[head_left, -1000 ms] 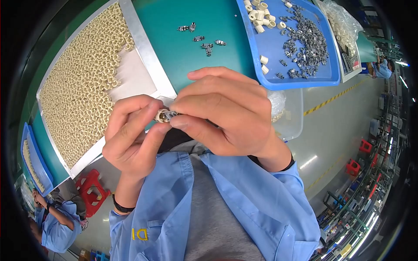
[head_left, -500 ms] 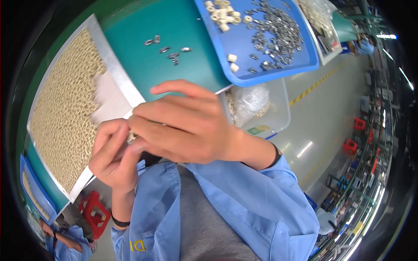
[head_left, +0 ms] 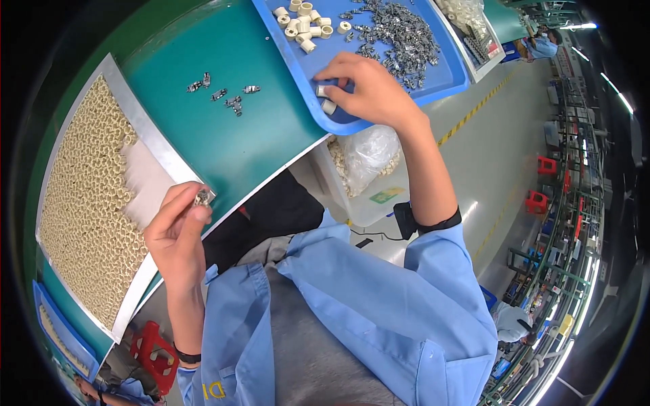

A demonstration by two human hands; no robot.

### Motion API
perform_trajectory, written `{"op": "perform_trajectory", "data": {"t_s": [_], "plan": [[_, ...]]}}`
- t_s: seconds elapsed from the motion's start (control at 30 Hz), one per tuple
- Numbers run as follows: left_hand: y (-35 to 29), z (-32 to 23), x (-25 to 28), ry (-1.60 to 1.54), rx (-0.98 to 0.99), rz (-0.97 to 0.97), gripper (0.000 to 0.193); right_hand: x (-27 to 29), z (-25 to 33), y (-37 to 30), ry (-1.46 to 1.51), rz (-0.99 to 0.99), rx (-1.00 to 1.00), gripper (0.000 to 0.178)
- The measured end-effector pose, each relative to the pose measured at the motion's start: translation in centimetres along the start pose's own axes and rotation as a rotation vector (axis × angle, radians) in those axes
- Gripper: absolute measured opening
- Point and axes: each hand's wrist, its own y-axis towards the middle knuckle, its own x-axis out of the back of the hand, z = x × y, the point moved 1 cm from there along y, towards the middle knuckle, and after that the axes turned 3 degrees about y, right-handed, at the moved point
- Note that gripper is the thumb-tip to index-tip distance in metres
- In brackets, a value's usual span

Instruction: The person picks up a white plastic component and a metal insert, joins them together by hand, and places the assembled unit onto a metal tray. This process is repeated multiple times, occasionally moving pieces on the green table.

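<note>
Table: six metal pieces. Left hand pinching part; right hand at two cylinders, grip unclear.

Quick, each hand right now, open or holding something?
Left hand: closed, holding a small cream-and-metal part.
Right hand: at a cream cylinder in the blue tray; grip cannot be told.

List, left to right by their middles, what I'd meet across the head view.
Small cream rings, left hand, loose metal parts, cream cylinder cluster, right hand, yellow-black floor stripe, right-side red stools.
</note>
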Motion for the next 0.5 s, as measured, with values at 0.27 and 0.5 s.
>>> {"op": "perform_trajectory", "data": {"t_s": [0.27,0.5], "plan": [[0.2,-0.8,-1.6,-0.012,0.063,0.024,0.029,1.3,0.6,1.4,-0.101,0.26,0.003,0.019],[0.6,-0.8,-2.2,-0.024,-0.012,0.108,0.03,0.2,2.5,0.0,0.593,0.009,0.039,0.018]]}}
